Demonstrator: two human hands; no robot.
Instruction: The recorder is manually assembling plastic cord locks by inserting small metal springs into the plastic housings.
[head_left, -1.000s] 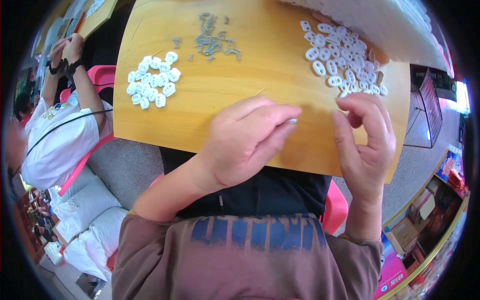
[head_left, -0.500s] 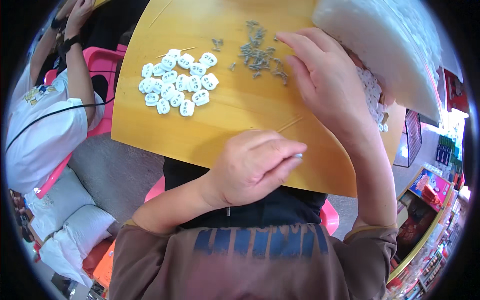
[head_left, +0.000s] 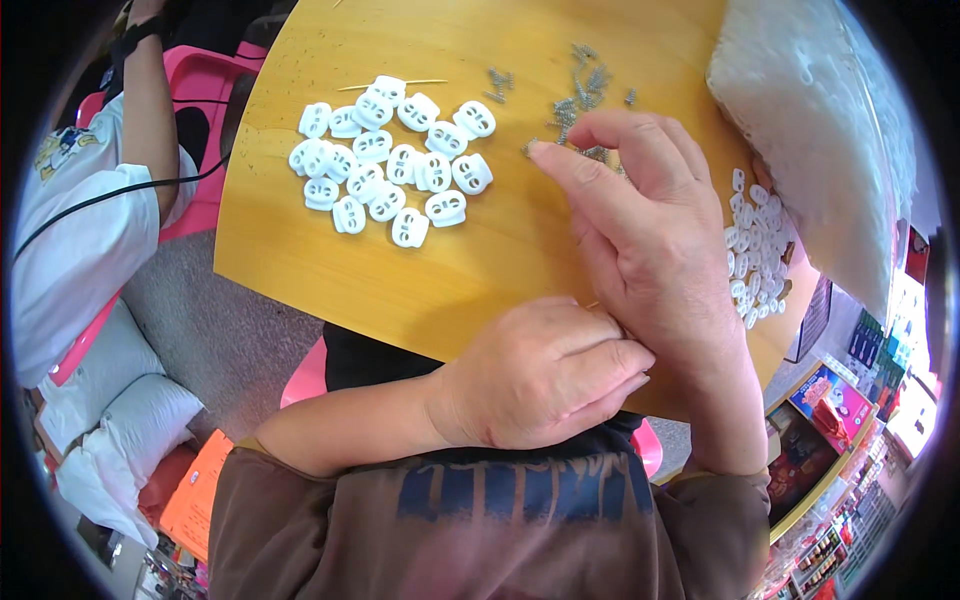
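Note:
My left hand point(head_left: 550, 375) is closed near the table's front edge, thumb pressed against the curled fingers; whatever it holds is hidden. Above and beyond it reaches my right hand point(head_left: 650, 215), palm down with its fingers apart. The tip of one finger touches a small metal spring point(head_left: 528, 148) at the near edge of a loose heap of springs point(head_left: 590, 85), partly covered by that hand. To the left lies a group of white two-hole cord locks point(head_left: 372, 147). Small white two-hole plastic pieces point(head_left: 758, 245) are piled right of my right wrist.
A big clear bag of white pieces point(head_left: 800, 130) stands on the yellow table point(head_left: 480, 260) at the right. Thin wooden sticks point(head_left: 425, 81) lie by the cord locks. On the left, another person point(head_left: 100, 220) sits on a pink chair point(head_left: 205, 80).
My right hand has come down and left, bringing a fingertip onto a spring. My left hand has shifted right; the small pale bit at its fingertips no longer shows. The view has shifted.

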